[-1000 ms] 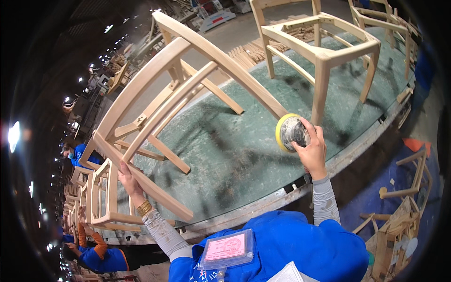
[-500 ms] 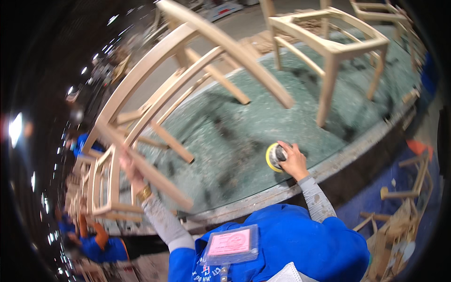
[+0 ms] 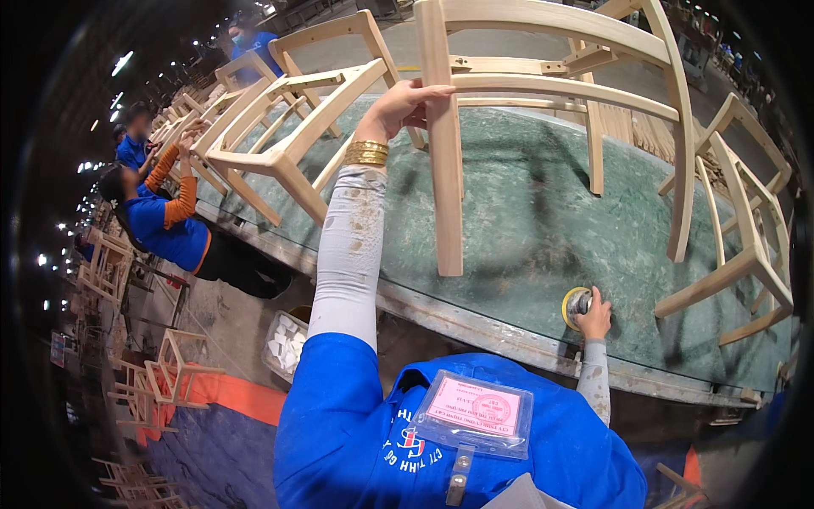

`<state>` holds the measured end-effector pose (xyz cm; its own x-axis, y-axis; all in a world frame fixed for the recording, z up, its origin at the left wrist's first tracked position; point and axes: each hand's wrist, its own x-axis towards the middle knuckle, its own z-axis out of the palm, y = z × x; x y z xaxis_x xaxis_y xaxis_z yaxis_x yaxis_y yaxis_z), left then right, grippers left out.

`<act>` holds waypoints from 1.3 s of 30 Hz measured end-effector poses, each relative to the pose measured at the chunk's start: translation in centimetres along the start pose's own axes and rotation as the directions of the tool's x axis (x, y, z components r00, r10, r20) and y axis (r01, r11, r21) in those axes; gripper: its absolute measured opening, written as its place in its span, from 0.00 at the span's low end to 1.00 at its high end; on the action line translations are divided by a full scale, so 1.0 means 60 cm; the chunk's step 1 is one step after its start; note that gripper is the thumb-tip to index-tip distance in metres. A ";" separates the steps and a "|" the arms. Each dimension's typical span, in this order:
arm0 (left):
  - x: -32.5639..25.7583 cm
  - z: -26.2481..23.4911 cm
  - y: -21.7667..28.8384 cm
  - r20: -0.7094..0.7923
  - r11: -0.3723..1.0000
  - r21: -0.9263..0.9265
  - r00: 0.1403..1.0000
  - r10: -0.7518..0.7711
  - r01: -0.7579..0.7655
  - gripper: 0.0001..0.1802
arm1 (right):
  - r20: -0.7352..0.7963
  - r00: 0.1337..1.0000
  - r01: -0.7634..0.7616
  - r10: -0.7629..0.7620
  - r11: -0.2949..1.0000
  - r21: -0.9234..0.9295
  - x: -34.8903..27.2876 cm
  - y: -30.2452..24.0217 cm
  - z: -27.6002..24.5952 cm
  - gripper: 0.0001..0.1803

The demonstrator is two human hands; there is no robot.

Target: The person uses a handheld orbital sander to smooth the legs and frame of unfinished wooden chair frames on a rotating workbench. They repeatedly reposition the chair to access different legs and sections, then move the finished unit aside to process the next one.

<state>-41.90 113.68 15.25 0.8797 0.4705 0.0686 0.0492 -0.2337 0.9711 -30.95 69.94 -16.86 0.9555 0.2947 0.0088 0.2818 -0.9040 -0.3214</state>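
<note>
With the left hand [image 3: 405, 100] clasped round a leg of the unfinished wooden chair [image 3: 543, 85] tipped on the green bench [image 3: 526, 229], that lone grip could slip (right hand [image 3: 593, 318] presses the sander [image 3: 577, 303]), toppling it.

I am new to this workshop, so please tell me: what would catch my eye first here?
First, the pale wooden chair frame standing on the green worktable, gripped near its top by the left hand. Then, at the table's near edge, the right hand resting on a round yellow sanding tool.
</note>
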 end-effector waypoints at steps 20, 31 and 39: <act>-0.042 -0.092 -0.269 0.117 0.855 -0.448 0.965 -0.235 0.262 0.22 | -0.206 0.894 0.354 -0.398 0.346 0.869 -0.101 -0.523 -0.110 0.36; -0.019 -0.057 -0.338 0.095 0.851 -0.435 0.954 -0.284 0.296 0.13 | -0.210 0.926 0.330 -0.312 0.407 0.851 -0.135 -0.502 -0.092 0.31; 0.043 -0.021 -0.417 -0.040 0.952 -0.052 0.952 -0.304 0.302 0.17 | -0.110 0.974 0.188 -0.201 0.430 0.883 -0.164 -0.396 -0.120 0.32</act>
<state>-41.46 121.83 -8.58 0.8034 0.5528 -0.2212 0.2883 -0.0361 0.9569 -46.40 86.31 -2.46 0.8832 0.4342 0.1770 0.2243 -0.0598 -0.9727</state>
